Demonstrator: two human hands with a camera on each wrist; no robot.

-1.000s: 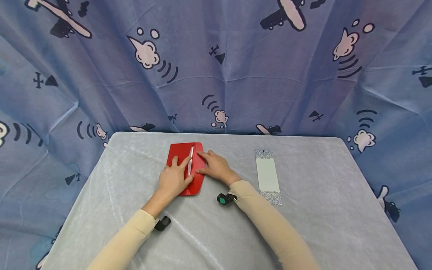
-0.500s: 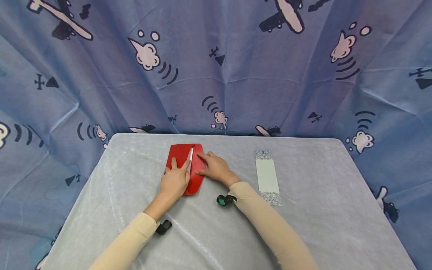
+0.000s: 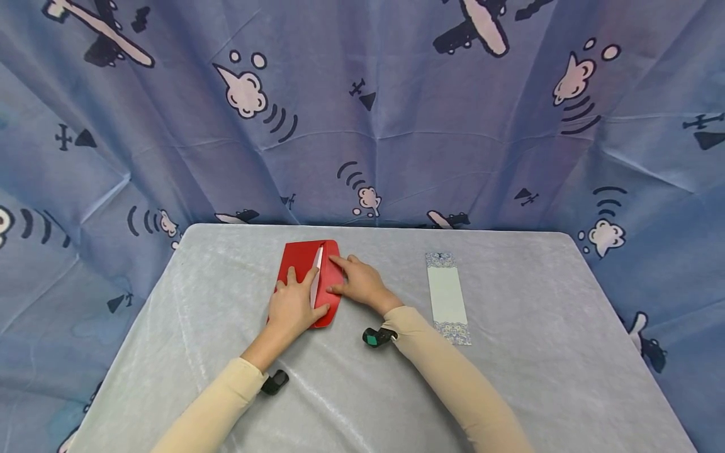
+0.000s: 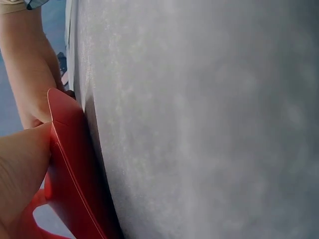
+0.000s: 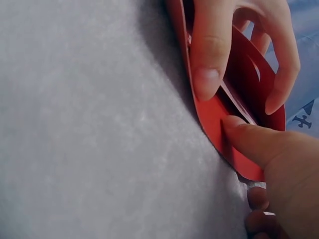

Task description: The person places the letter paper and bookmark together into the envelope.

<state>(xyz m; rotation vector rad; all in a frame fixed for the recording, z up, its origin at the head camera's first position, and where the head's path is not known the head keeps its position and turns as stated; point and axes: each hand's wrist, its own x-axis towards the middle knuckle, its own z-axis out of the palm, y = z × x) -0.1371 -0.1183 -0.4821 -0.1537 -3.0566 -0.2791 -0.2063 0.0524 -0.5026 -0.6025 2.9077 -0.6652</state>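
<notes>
A red paper envelope (image 3: 300,255) lies on the table with its mouth parted, and a strip of white (image 3: 314,290) shows inside. Over its left part, my left hand (image 3: 290,305) rests with the fingers spread, the thumb reaching across the opening to the flap. My right hand (image 3: 362,280) grips the right-hand flap; in the right wrist view the right thumb (image 5: 244,132) lies on top of the flap (image 5: 214,117) and the other fingers curl beneath its edge. In the left wrist view, the left hand (image 4: 20,169) hides part of the envelope.
To the right lies a long pale green card (image 3: 446,296) with blue patterned ends, close to the right forearm. A grey cloth covers the table (image 3: 527,333). Behind it hangs a blue curtain (image 3: 317,75) printed with airplanes.
The left thumb drew in toward the palm, then stretched back out over the opening to the flap. The right hand keeps its grip, nearly still. The envelope has barely moved.
</notes>
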